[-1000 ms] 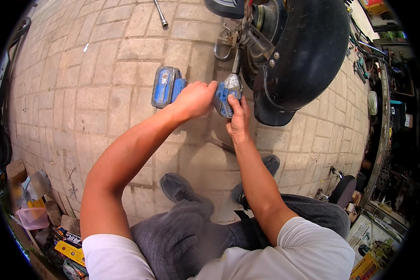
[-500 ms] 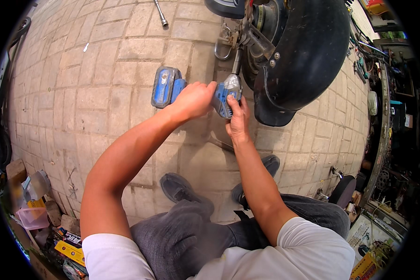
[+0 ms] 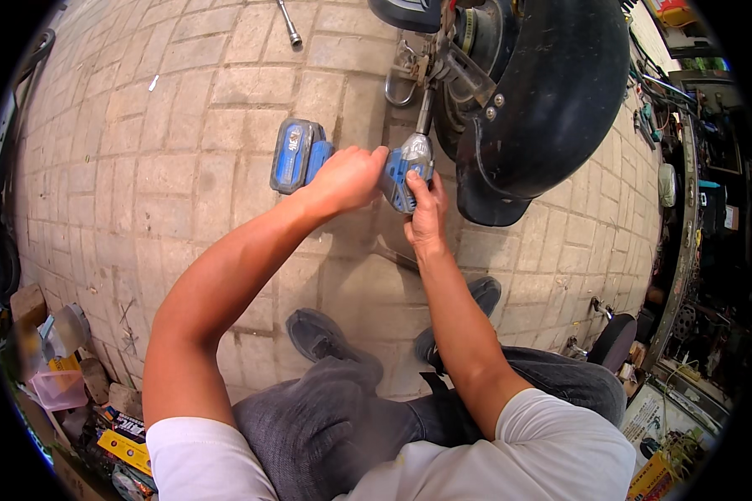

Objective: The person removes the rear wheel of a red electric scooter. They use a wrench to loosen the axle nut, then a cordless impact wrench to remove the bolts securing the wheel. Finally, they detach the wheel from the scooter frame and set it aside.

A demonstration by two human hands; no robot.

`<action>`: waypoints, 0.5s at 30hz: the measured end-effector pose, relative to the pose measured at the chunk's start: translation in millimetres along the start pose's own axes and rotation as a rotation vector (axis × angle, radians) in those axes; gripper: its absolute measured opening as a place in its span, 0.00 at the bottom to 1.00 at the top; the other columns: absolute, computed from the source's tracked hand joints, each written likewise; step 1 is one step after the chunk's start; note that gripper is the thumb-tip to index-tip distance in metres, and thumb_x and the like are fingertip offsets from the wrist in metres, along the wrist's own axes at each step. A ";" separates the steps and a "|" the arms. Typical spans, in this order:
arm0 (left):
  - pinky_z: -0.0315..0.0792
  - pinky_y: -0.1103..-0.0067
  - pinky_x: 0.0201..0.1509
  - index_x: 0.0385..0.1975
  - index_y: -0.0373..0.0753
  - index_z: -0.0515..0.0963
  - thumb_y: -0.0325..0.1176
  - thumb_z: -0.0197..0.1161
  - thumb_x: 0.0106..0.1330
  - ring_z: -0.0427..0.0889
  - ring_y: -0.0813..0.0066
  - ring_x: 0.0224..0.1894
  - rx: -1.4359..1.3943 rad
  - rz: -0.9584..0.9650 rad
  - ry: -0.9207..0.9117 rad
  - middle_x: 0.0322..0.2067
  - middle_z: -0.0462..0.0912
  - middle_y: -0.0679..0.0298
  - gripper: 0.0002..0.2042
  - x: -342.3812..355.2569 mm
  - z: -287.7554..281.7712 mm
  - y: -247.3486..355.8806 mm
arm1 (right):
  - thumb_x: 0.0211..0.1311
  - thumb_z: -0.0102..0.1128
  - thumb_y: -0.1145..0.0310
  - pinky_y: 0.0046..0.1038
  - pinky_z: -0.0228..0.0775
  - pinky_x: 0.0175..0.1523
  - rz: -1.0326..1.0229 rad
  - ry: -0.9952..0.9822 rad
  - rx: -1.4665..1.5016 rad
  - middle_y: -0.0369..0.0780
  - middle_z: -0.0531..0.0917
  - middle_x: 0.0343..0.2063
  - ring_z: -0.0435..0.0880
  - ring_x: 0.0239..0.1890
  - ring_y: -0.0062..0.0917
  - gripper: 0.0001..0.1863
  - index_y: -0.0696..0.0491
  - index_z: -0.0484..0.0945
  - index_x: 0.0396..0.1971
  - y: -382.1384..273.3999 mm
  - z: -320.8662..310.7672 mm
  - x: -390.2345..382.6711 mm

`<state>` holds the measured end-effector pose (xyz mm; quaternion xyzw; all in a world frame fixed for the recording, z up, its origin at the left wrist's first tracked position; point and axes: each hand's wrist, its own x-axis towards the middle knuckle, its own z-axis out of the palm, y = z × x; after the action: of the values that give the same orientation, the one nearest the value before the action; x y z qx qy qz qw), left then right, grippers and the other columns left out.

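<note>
While one person in a white short-sleeved top crouches over tan brick paving (image 3: pixel 171 200), two bare hands hold one blue-and-grey cordless power driver with a silver metal nose (image 3: pixel 415 150). The left hand (image 3: pixel 349 178) is clenched around its handle, between the body and one chunky blue-and-grey battery pack (image 3: pixel 297 156). The right hand (image 3: pixel 426 211) grasps the rear of the body, thumb on top. The driver lies sideways, left of one large, curved, glossy black mudguard (image 3: pixel 560 108) bearing two round silver bolts (image 3: pixel 495 106). One straight steel socket bar (image 3: pixel 426 113) runs from the driver's nose up to the metal parts beside the wheel; whether it touches them cannot be told. Just left of the bar is one U-shaped steel loop (image 3: pixel 399 98). Farther up, well apart, one slim chrome socket tool (image 3: pixel 290 25) lies on the paving. Two dark shoes (image 3: pixel 319 336) show below the hands.
</note>
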<state>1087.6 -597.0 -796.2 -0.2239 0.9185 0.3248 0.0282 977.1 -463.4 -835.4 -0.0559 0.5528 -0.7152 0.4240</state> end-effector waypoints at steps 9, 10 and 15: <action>0.72 0.60 0.47 0.48 0.32 0.70 0.31 0.74 0.46 0.78 0.45 0.42 -0.021 0.013 0.001 0.34 0.81 0.47 0.28 -0.9 2.2 -1.7 | 0.58 0.65 0.67 0.25 0.71 0.50 -0.026 0.044 -0.013 0.38 0.80 0.43 0.78 0.43 0.21 0.21 0.58 0.74 0.50 -2.1 2.8 -3.5; 0.72 0.60 0.47 0.47 0.32 0.71 0.31 0.74 0.46 0.78 0.45 0.42 -0.026 0.016 -0.002 0.34 0.81 0.47 0.27 -0.8 2.3 -1.9 | 0.58 0.65 0.67 0.25 0.71 0.50 -0.025 0.047 -0.013 0.38 0.80 0.43 0.78 0.43 0.21 0.21 0.58 0.74 0.50 -2.2 3.3 -3.7; 0.72 0.60 0.47 0.45 0.32 0.72 0.30 0.73 0.46 0.78 0.45 0.42 -0.025 0.034 0.035 0.34 0.81 0.48 0.25 -4.3 3.0 -1.4 | 0.58 0.65 0.67 0.25 0.71 0.50 -0.033 0.067 -0.015 0.38 0.80 0.43 0.78 0.43 0.21 0.22 0.59 0.73 0.50 0.6 3.3 -5.7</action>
<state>1091.8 -594.4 -798.5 -0.2140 0.9184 0.3327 0.0040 982.9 -462.0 -832.4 -0.0443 0.5711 -0.7194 0.3929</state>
